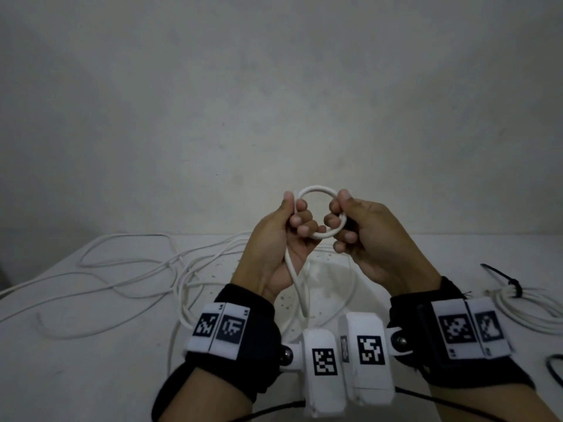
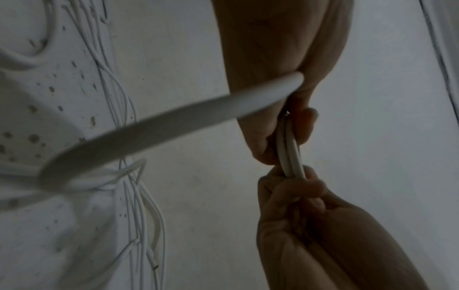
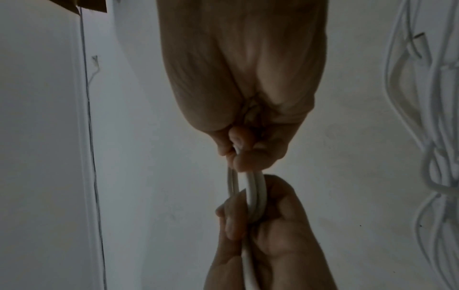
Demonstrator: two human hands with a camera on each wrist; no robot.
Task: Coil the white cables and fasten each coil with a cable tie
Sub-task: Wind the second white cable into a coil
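Note:
A small coil of white cable (image 1: 316,190) is held up above the table between both hands. My left hand (image 1: 295,208) pinches its left side, thumb over curled fingers. My right hand (image 1: 338,208) grips the right side the same way. The cable's tail (image 1: 300,287) drops from my left palm toward the table. In the left wrist view, my left hand (image 2: 285,137) and right hand (image 2: 298,196) meet on the doubled strands of the coil (image 2: 290,155), and the blurred cable tail (image 2: 174,127) crosses in front. From the right wrist, the coil (image 3: 255,192) shows between both grips.
Loose white cables (image 1: 137,269) sprawl over the left and middle of the white table (image 1: 91,360). At the right lies a finished coil (image 1: 524,309) bound with a black cable tie (image 1: 505,280). Another black loop (image 1: 554,370) sits at the right edge. A plain wall stands behind.

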